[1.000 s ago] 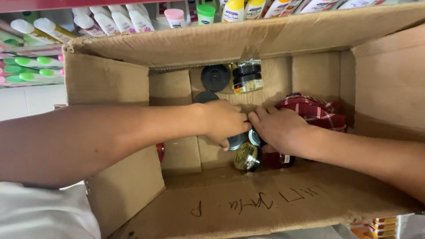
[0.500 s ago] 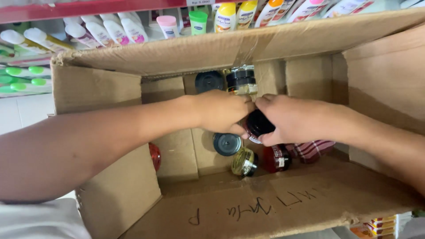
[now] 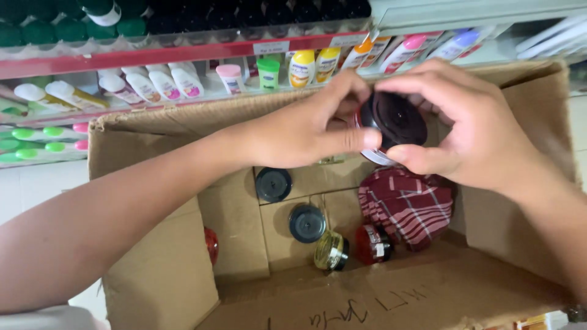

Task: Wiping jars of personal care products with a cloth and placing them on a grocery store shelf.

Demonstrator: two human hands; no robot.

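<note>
Jar (image 3: 391, 125) tilted, black lid toward camera, gripped by left hand (image 3: 306, 125) at 9 o'clock, right hand (image 3: 474, 125) at 3, above box (image 3: 159, 269).

Open box top, cluttered floor at the right and rear

The cardboard box (image 3: 159, 287) stands open at the top, so a hand can drop in from above; its four walls close off every side. Both hands, the left hand (image 3: 306, 131) and the right hand (image 3: 483, 134), hold a dark-lidded jar (image 3: 394, 125) over the rear right, blocking that part of the opening. On the box floor, the red checked cloth (image 3: 406, 205) fills the right corner, two black-lidded jars (image 3: 290, 205) stand mid-rear, and a yellow jar (image 3: 331, 250) and a red jar (image 3: 373, 243) lie just beside each other. The left and front floor is bare cardboard. A shelf of bottles (image 3: 183, 82) rises just behind the box.
</note>
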